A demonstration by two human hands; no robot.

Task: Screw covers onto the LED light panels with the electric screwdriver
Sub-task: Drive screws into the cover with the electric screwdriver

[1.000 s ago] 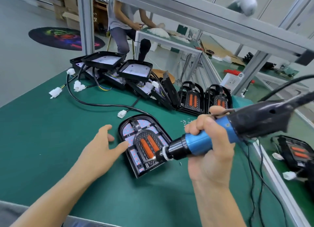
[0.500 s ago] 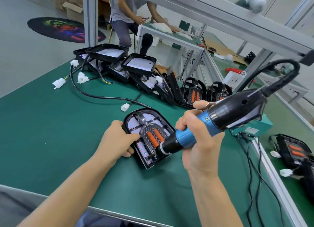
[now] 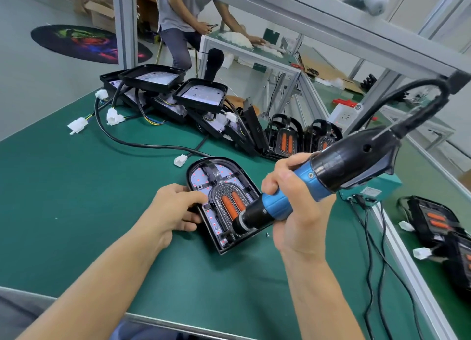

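Your right hand is wrapped around the blue grip of the electric screwdriver, fingers curled tight, with the tool tilted so its black nose points down and toward your left hand. The tip meets the near right part of the LED light panel; the exact contact spot is hidden by the nose. Your left hand steadies that panel at its left edge, thumb lying across the lit face and the other fingers tucked against the side. The panel lies flat on the green table, between your two hands, its black cover with two orange strips seated in the middle. Just beside your right hand, near the panel's lower corner, lies a loose screw. Beyond your hands lies a heap of square panels with cables and white connectors.
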